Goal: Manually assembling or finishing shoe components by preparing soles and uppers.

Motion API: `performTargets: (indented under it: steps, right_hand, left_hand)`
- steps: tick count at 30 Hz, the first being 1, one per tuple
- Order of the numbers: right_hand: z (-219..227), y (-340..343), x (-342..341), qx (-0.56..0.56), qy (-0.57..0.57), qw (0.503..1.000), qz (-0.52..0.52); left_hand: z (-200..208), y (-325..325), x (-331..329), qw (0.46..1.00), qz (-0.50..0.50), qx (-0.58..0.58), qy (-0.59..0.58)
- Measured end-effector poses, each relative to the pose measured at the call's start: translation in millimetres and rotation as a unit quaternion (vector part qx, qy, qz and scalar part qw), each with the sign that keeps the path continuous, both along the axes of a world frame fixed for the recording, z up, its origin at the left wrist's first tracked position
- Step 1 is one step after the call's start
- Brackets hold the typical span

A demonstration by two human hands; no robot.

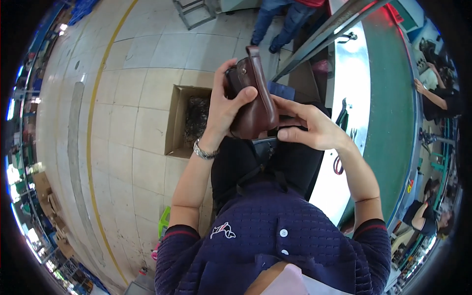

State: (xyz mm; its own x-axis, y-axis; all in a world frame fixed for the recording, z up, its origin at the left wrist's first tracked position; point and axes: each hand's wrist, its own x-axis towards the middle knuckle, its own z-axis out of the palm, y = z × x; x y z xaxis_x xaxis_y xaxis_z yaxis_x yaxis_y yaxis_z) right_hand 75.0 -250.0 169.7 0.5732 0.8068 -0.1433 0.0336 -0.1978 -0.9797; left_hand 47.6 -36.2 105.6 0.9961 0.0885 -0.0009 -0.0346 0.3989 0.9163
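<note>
A small dark brown leather bag (257,110) is raised over my lap, tilted, with a metal stud and a strap loop at its top. My left hand (225,102) grips it from the left, thumb across its front and fingers round its far side. At its lower right side is my right hand (309,124), thumb and fingers apart. The fingertips reach up to the bag's edge and are partly hidden there, so I cannot tell how firmly they touch. A dark item with a zip (265,147) lies on my lap below the bag.
An open cardboard box (173,120) with dark wrapped contents stands on the tiled floor at left. To the right, a white worktop (351,93) holding dark straps (342,114) borders a green conveyor belt (388,108). A metal post crosses above. Other people are ahead and across the belt.
</note>
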Motion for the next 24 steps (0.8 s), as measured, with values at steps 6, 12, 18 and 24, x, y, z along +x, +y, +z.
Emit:
performTargets:
  steps: [6, 12, 18, 24]
  right_hand:
    - [15.8, -0.9, 17.2, -0.138, 0.005, 0.990, -0.013]
    - [30.3, 13.8, 11.0, -0.185, -0.060, 0.978, -0.075]
    - [26.0, 34.4, -6.9, -0.209, -0.180, 0.954, -0.117]
    - [29.2, 54.0, -18.7, -0.099, -0.073, 0.990, -0.068]
  left_hand:
    - [-12.2, -29.0, -1.8, 0.976, 0.127, 0.176, -0.020]
    - [-25.9, -30.2, 9.6, 0.977, 0.119, 0.170, -0.039]
    - [-8.8, -5.4, 12.9, 1.000, 0.011, 0.019, 0.002]
    - [-12.2, 39.6, -4.9, 0.996, -0.041, -0.074, -0.007]
